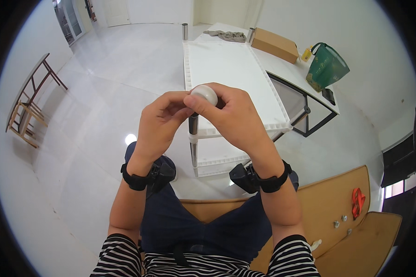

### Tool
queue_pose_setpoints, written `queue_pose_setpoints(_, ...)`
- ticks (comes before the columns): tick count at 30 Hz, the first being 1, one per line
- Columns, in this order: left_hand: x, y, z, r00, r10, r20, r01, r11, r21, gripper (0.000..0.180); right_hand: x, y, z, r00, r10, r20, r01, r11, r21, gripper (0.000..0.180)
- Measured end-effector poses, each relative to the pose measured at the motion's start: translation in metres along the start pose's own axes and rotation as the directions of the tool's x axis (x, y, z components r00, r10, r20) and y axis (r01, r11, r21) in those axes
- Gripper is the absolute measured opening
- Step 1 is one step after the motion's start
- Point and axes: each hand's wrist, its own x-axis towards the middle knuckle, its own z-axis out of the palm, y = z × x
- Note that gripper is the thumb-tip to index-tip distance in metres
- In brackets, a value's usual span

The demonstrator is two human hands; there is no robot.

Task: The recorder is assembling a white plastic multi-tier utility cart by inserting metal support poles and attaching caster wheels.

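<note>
Fingers of the right hand pinch a smooth, round, white knob-like piece, the thumb lying across its near side. Fingers of the left hand are curled close against it, their tips bunched toward the thumb; whether they grip anything cannot be told. The knob-like piece is over the near left corner of a white plastic shelf rack with a ribbed rim, just above a silver metal post with a dark upper end; whether it touches the post is hidden by the hands.

Each wrist, on the rack's near side, wears a black strap with a black box-shaped device. Farther out on that side, dark blue trousers cover the person's legs, above a tan padded seat. To the right of them, nearer than the rack, the seat bears small, round, silver metal pieces and a bright orange-red strap.

Right of the rack, a white counter with a black frame carries a brown cardboard box, a small yellow bottle and a green bag. A crumpled grey cloth lies at the rack's far edge. Well left of the rack, brown wooden seats stand by the wall.
</note>
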Motion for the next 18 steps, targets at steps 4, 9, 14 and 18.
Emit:
queue_pose_setpoints(4, 0.001, -0.003, 0.001, 1.0, 0.017, -0.011, -0.016, 0.999, 0.049, 0.024, 0.001, -0.004, -0.007, 0.998, 0.047, 0.044, -0.045, 0.998, -0.038, 0.039)
queue_pose_setpoints(9, 0.001, -0.007, 0.008, 0.989, 0.139, -0.048, -0.137, 0.989, 0.048, 0.028, 0.0, -0.004, -0.002, 0.999, 0.032, 0.044, -0.03, 0.999, -0.045, 0.04)
queue_pose_setpoints(14, 0.0, -0.016, 0.019, 0.943, 0.308, -0.128, -0.276, 0.936, 0.22, 0.031, -0.003, 0.0, 0.004, 0.999, -0.028, -0.026, 0.025, 0.992, -0.125, 0.039)
queue_pose_setpoints(18, -0.002, -0.019, 0.018, 0.933, 0.325, -0.157, -0.264, 0.912, 0.315, 0.031, -0.006, -0.002, 0.005, 0.999, -0.04, -0.02, 0.036, 0.988, -0.153, 0.038)
